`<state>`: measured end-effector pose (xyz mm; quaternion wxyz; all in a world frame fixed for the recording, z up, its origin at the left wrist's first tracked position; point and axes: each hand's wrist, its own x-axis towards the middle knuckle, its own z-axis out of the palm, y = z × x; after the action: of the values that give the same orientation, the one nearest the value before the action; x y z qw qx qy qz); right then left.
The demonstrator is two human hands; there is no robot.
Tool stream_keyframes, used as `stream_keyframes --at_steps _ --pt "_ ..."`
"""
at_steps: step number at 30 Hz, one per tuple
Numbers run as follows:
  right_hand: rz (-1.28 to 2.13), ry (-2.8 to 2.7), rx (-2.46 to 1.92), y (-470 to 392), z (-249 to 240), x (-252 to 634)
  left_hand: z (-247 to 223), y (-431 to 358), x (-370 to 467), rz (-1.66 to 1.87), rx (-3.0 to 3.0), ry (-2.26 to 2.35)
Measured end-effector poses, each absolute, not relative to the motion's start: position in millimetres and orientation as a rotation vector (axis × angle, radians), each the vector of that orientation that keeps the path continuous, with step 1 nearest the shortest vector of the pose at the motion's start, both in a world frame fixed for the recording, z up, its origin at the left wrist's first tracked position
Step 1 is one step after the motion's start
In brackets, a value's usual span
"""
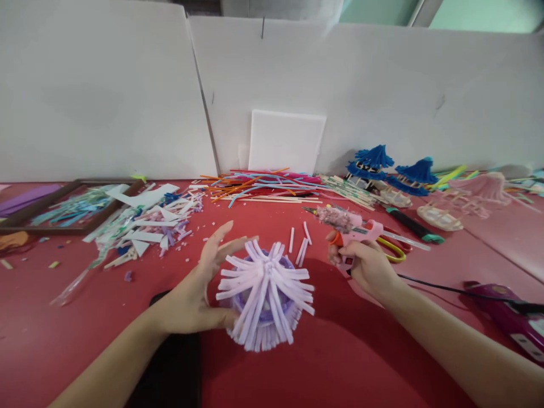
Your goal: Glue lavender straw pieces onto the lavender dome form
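My left hand [199, 289] curves round the left side of a lavender pipe-cleaner pavilion model [268, 277], thumb at its near side and fingers behind. Pale strips spread outward from the top of its roof, over a darker purple ring. In my right hand [365, 263] is a pink hot glue gun [348, 260], gripped by its handle with fingers at the orange trigger. Its nozzle points left and is covered in fuzzy, crusted residue. Between the hands, several short lavender pipe-cleaner pieces [302, 249] lie on the red table. The model's underside is hidden.
Coloured pipe cleaners [263, 186] lie along the back board. Blue pavilion models [369, 164] and a pink one [480, 190] stand at right, near yellow-handled scissors [397, 256]. Scraps [148, 221] and a brown frame [91, 226] lie left. A cord [442, 288] trails right, by a magenta tool [501, 311].
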<state>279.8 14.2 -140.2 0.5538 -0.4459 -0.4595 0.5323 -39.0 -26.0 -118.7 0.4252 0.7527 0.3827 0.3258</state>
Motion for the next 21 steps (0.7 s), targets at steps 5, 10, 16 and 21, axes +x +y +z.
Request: stream_keyframes --at_steps 5,10,16,21 --pt "1.333 -0.953 -1.081 16.3 -141.0 278.9 -123.8 -25.9 -31.8 0.904 1.758 0.966" --pt "1.339 -0.947 -1.074 14.7 -140.9 278.2 -119.5 -21.4 -19.9 1.13 1.194 0.96" --pt "1.282 -1.054 -1.061 15.8 -141.5 280.2 -117.2 -14.8 -11.5 1.261 1.043 1.037" --pt "1.067 -1.274 -1.056 13.0 -150.7 279.3 -120.7 -16.1 -9.7 1.388 1.11 1.059"
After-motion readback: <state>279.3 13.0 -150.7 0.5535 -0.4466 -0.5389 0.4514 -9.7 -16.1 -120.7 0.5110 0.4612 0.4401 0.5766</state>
